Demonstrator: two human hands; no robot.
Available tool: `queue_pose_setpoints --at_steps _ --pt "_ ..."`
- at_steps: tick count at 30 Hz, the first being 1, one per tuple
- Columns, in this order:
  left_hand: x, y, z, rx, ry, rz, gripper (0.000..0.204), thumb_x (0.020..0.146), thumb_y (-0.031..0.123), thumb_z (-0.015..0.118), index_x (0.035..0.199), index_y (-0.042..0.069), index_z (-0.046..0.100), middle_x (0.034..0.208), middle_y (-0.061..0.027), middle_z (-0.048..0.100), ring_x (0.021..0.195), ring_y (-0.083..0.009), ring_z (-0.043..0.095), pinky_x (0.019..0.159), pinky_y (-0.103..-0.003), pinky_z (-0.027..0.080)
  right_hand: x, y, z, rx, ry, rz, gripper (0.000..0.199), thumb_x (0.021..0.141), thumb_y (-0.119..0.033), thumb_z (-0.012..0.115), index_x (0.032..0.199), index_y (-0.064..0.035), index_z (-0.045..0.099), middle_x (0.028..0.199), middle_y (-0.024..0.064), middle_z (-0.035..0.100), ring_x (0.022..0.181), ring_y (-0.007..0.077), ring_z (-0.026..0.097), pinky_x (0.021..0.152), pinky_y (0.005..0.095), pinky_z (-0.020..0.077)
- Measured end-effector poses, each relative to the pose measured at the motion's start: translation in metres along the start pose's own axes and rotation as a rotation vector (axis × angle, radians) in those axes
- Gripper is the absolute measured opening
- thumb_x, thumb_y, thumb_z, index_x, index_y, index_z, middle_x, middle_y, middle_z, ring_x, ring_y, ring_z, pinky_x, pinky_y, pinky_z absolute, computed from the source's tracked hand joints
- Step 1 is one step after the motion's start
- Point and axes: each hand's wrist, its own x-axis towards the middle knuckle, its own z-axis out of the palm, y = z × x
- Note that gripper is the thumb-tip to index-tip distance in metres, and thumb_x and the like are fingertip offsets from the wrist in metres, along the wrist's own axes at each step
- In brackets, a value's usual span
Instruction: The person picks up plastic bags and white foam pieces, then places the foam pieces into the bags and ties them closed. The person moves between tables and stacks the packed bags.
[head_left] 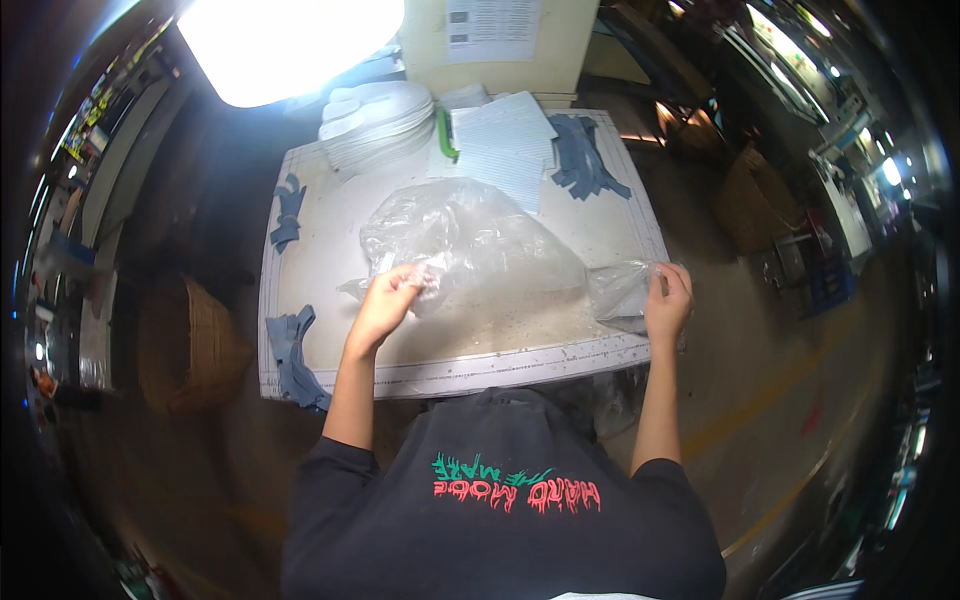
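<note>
A large clear plastic bag (490, 235) lies puffed up across the middle of the white table. My left hand (393, 300) is closed on a bunched part of it near its left front side. At the right table edge my right hand (669, 298) pinches another gathered piece of clear plastic (620, 290). Whether that piece belongs to the same bag, I cannot tell. Both arms reach forward over the table's front edge.
At the back of the table (470, 368) stand a stack of white shaped sheets (375, 125), striped paper sheets (503, 140) and a green-handled tool (446, 134). Grey-blue gloves (585, 158) lie back right, with grey-blue fabric pieces (292, 350) along the left edge. A woven basket (205, 340) stands left.
</note>
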Motion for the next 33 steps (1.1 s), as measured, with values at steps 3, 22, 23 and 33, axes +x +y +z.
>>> queue_pose_setpoints --at_steps 3,22,23,33 --pt "-0.014 0.026 -0.024 -0.115 0.167 0.08 0.029 0.107 0.03 0.058 0.113 0.004 0.07 0.093 0.0032 0.063 0.085 -0.0057 0.053 0.071 -0.023 0.043 0.002 -0.044 0.01 -0.306 -0.026 -0.102 0.034 0.086 -0.01 0.078 0.118 -0.0019 0.07 0.127 0.0141 0.062 0.119 0.038 0.056 0.102 0.0454 0.0454" --pt "-0.139 -0.021 -0.124 0.607 0.485 0.164 0.031 0.08 -0.003 0.062 0.11 0.006 0.062 0.099 -0.0109 0.058 0.098 -0.0312 0.059 0.089 -0.036 0.049 -0.066 -0.237 0.113 0.191 -0.945 -0.397 0.037 0.079 0.003 0.07 0.116 -0.0029 0.068 0.095 0.013 0.062 0.093 0.0294 0.063 0.084 0.0352 0.0515" --pt "-0.143 -0.03 -0.123 0.485 0.494 0.158 0.028 0.084 0.001 0.063 0.112 0.006 0.061 0.1 -0.0094 0.058 0.099 -0.0283 0.06 0.091 -0.035 0.049 -0.075 -0.232 0.116 0.07 -0.984 -0.39 0.043 0.078 0.004 0.07 0.12 -0.0039 0.067 0.096 0.014 0.061 0.094 0.0321 0.062 0.086 0.0369 0.0513" --pt "-0.163 -0.041 -0.128 -0.711 0.002 0.145 0.04 0.086 0.012 0.071 0.121 0.006 0.051 0.112 -0.0035 0.06 0.106 -0.0139 0.059 0.091 -0.029 0.048 -0.1 -0.177 0.174 0.99 -0.835 0.539 0.012 0.105 -0.004 0.049 0.116 -0.0052 0.055 0.104 0.0039 0.062 0.096 0.0146 0.062 0.087 0.0305 0.0513"
